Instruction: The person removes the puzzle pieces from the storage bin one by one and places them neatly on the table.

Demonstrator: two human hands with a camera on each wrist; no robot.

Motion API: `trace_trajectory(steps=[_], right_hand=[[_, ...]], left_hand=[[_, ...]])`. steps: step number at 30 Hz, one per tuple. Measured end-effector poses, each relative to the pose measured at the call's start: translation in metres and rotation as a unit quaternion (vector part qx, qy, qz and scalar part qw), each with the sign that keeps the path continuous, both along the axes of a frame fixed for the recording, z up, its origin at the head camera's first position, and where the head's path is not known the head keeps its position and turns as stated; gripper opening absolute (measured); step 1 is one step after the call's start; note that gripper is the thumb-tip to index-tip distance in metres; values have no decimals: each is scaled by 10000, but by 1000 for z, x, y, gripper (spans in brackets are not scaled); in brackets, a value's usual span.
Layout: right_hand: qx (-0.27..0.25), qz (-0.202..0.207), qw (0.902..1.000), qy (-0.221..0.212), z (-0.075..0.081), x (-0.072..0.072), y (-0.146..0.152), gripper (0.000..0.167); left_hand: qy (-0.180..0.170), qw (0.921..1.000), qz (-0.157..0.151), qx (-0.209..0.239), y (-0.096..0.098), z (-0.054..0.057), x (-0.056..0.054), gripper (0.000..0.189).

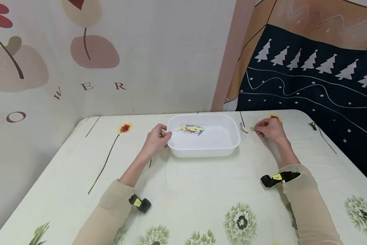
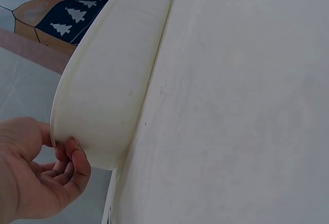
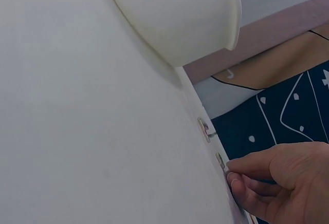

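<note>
A white plastic basin [image 1: 205, 152] stands near the far edge of the table. Its left end is pinched at the rim between thumb and fingers of my left hand [image 1: 155, 141]. Inside lies a yellow, blue and cream patterned piece [image 1: 192, 129], its kind unclear. Right of the basin, my right hand [image 1: 270, 129] has thumb and fingertips together on the end of a small green piece [image 3: 220, 160], too small to identify. Between that hand and the basin lies a small purple-pink piece [image 1: 242, 128] with a bent shape, seen also in the right wrist view.
A pale cloth printed with flowers covers the table [image 1: 195, 180]. Behind it hangs a white curtain [image 1: 171, 68], and to the right a dark cloth with white trees [image 1: 309, 85]. Each sleeve carries a black wrist camera [image 1: 140, 203].
</note>
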State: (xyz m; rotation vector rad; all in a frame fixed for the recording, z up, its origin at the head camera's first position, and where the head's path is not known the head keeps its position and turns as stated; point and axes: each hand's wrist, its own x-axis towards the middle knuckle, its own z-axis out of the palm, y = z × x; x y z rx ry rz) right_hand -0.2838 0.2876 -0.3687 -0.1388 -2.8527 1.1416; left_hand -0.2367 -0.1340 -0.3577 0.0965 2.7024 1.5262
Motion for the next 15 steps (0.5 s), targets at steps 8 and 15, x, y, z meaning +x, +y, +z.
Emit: trace_trajectory(steps=[8, 15], right_hand=[[-72, -132, 9999, 80, 3, -2, -1, 25], [-155, -23, 9992, 370, 16, -1, -8, 26]], left_hand=[[25, 10000, -33, 39, -1, -2, -1, 36], [27, 10000, -34, 24, -1, -1, -1, 37]])
